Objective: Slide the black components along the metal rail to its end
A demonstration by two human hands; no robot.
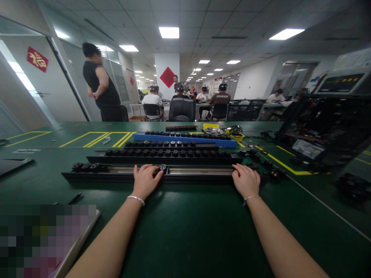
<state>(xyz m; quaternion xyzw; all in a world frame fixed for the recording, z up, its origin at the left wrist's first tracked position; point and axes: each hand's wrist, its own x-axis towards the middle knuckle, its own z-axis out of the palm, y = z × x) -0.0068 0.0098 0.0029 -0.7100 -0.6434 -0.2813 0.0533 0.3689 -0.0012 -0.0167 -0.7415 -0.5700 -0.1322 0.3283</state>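
Note:
A long black rail with a bright metal strip inside lies crosswise on the green table in front of me. My left hand is over its middle-left part, thumb and index finger closed on a small round black wheel-like piece in the channel. Several similar pieces sit at the rail's left end. My right hand grips the rail near its right end, with its fingertips partly hidden behind the edge. Beyond it lies a second black rail, filled with a row of such pieces.
Farther back are a blue rail, a yellow tray and cables. Loose black pieces lie at right, beside an open machine housing with a screen. A blurred flat object occupies the near left. A person stands beyond the table.

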